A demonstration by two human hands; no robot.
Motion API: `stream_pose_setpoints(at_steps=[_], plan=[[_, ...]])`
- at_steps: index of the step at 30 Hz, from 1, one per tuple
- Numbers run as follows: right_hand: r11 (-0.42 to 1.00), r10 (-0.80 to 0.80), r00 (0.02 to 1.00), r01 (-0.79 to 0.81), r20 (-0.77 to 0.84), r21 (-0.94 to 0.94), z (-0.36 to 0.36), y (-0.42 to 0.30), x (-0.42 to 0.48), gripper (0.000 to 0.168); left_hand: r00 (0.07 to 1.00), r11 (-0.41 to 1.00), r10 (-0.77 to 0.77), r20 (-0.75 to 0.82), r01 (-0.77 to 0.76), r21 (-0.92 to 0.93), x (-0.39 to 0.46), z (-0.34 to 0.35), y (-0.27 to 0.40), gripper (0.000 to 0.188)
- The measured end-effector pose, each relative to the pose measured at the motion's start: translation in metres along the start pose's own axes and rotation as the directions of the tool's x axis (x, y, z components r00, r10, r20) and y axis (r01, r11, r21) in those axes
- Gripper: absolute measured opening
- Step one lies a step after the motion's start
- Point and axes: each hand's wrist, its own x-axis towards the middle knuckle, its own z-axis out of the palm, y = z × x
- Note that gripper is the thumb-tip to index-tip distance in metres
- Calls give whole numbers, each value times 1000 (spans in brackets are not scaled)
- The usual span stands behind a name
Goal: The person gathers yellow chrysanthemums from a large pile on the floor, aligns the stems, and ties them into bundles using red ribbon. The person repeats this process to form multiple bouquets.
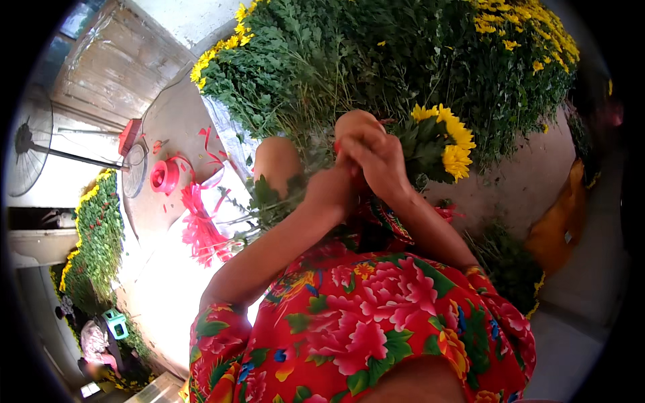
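A bunch of yellow chrysanthemums [456, 143] lies across in front of me, its flower heads to the right and its leafy stems passing left beneath my forearm. Around the middle of the bunch, my right hand [375, 156] is closed with bent fingers. My left hand [330, 191], blurred, meets it from the left, and the fingers of both touch. A bit of red ribbon shows between them; which fingers pinch it is hidden. Cut pink-red ribbon strips [204, 226] lie in a bundle to the left, near a pink-red ribbon roll [165, 177].
A large heap of leafy yellow chrysanthemums [378, 65] lies ahead. At left are a pedestal fan [75, 156], red-handled scissors [158, 146], a red basket [130, 137] and more flowers [101, 226]. Another person [98, 342] is near a green stool [116, 324]. Orange cloth [559, 221] lies right.
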Motion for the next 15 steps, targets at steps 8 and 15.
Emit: stream_pose_setpoints(at_steps=[8,15], plan=[[993,-23,999,28,-46,115,13,31,11,13,931,926,-120,345,-20,377,-7,-135,-16,44],[993,-42,999,44,-17,106,3,26,14,11,946,864,302,-117,-323,-385,-20,-98,-59,32]])
